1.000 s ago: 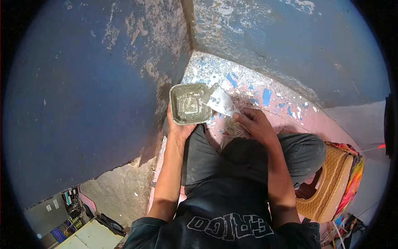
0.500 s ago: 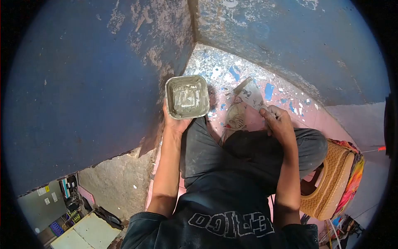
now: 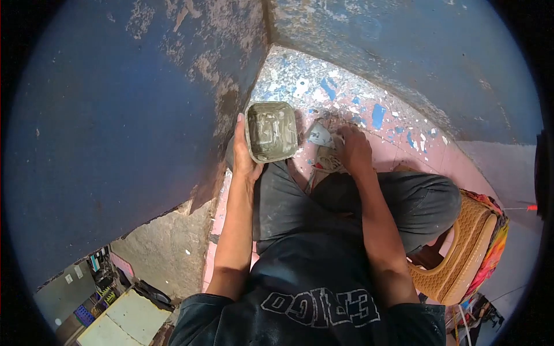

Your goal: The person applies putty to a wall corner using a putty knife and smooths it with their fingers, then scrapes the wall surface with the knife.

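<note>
My left hand (image 3: 245, 154) holds a square, grey-smeared container (image 3: 271, 132) from its left side and underneath, with its open top facing up. To the right of it, my right hand (image 3: 354, 149) is closed on a putty knife (image 3: 320, 135), whose smeared blade points left toward the container without touching it. The knife's handle is hidden by my fingers. Just below the blade, a whitish bundle (image 3: 330, 159) lies on the floor, partly covered by the blade and my hand.
Blue walls with peeling paint (image 3: 115, 127) meet in a corner ahead. Paint flakes (image 3: 378, 115) litter the pink tiled floor (image 3: 456, 167). A tan woven-pattern plastic seat (image 3: 456, 259) with colourful cloth (image 3: 490, 254) stands at right. A pale yellow surface (image 3: 124, 320) is at lower left.
The putty knife moved from the container to the right, then back left and lower, near the bundle. The container shifted left, then slightly right, and now tilts a little.
</note>
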Motion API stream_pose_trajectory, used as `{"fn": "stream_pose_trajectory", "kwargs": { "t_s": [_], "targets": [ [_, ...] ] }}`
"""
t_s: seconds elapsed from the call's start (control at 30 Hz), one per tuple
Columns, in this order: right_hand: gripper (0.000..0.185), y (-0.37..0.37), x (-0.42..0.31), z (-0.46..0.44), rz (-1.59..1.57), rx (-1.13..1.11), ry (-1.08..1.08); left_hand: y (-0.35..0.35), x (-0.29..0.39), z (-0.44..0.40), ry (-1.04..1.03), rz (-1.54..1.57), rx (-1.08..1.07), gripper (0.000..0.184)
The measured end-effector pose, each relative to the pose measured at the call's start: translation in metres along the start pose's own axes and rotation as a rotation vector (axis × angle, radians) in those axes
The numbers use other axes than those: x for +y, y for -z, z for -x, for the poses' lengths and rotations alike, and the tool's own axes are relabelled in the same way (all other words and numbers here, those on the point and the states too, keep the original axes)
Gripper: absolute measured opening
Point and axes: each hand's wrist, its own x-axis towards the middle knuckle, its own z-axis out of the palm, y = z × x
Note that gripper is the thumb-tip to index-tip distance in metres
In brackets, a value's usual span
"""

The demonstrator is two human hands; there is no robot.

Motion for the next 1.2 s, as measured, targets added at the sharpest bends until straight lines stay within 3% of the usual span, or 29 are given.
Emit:
{"fn": "stream_pose_trajectory", "kwargs": {
  "t_s": [0.07, 0.1, 0.17, 0.2, 0.27, 0.3, 0.37, 0.4, 0.6, 0.67, 0.7, 0.77, 0.8, 0.87, 0.93, 1.0, 1.1, 1.17, 1.2],
  "targets": [
    [0.028, 0.038, -0.026, 0.001, -0.557, 0.103, 0.247, 0.001, 0.0, -0.004, 0.031, 0.002, 0.005, 0.056],
    [0.028, 0.054, -0.039, 0.004, -0.558, 0.099, 0.238, 0.0, 0.0, -0.005, 0.057, -0.043, -0.001, 0.06],
    [0.032, 0.077, -0.06, 0.007, -0.539, 0.068, 0.484, -0.003, 0.0, -0.007, 0.087, -0.087, -0.011, 0.063],
    [0.032, 0.076, -0.06, 0.006, -0.538, 0.068, 0.48, -0.006, 0.001, -0.006, 0.111, -0.118, -0.017, 0.064],
    [0.038, 0.073, -0.061, 0.0, -0.243, 0.037, 0.546, -0.012, 0.004, -0.006, 0.135, -0.145, -0.021, 0.065],
    [0.038, 0.067, -0.059, -0.001, -0.243, 0.032, 0.548, -0.015, 0.005, -0.006, 0.142, -0.169, 0.001, 0.067],
    [0.043, 0.053, -0.053, -0.003, -0.263, 0.246, 0.682, -0.013, 0.004, -0.009, 0.152, -0.192, 0.032, 0.068],
    [0.043, 0.052, -0.054, -0.004, -0.265, 0.242, 0.682, -0.01, 0.003, -0.012, 0.15, -0.183, 0.021, 0.07],
    [0.028, 0.053, -0.058, -0.007, -0.337, 0.059, 0.575, -0.003, -0.001, -0.022, 0.173, -0.164, 0.01, 0.074],
    [0.024, 0.045, -0.053, -0.016, -0.636, -0.094, 0.545, 0.002, 0.0, -0.024, 0.182, -0.164, 0.02, 0.075],
    [0.024, 0.045, -0.053, -0.021, -0.635, -0.095, 0.543, 0.006, 0.002, -0.026, 0.186, -0.186, 0.05, 0.075],
    [0.031, 0.046, -0.055, -0.031, -1.059, -0.344, 0.314, 0.01, 0.004, -0.025, 0.139, -0.202, 0.093, 0.074],
    [0.031, 0.05, -0.059, -0.039, -1.063, -0.336, 0.308, 0.01, 0.007, -0.021, 0.143, -0.209, 0.086, 0.074],
    [0.035, 0.062, -0.074, -0.062, -1.325, -0.401, 0.009, 0.013, 0.014, -0.01, 0.201, -0.207, 0.204, 0.061],
    [0.044, 0.048, -0.087, -0.098, -1.383, -0.387, 0.044, 0.029, 0.011, -0.002, 0.208, -0.204, 0.214, 0.059],
    [0.051, 0.019, -0.105, -0.142, -1.642, -0.389, -0.118, 0.049, 0.005, 0.004, 0.188, -0.162, 0.289, 0.054],
    [0.063, -0.018, -0.129, -0.198, -1.77, -0.383, -0.252, 0.064, 0.001, 0.001, 0.162, -0.065, 0.247, 0.053],
    [0.065, -0.045, -0.141, -0.23, -1.864, -0.392, -0.262, 0.058, 0.005, 0.004, 0.26, -0.157, 0.427, 0.07],
    [0.068, -0.054, -0.146, -0.243, -1.951, -0.397, -0.255, 0.063, 0.004, 0.005, 0.265, -0.164, 0.432, 0.07]
  ]
}}
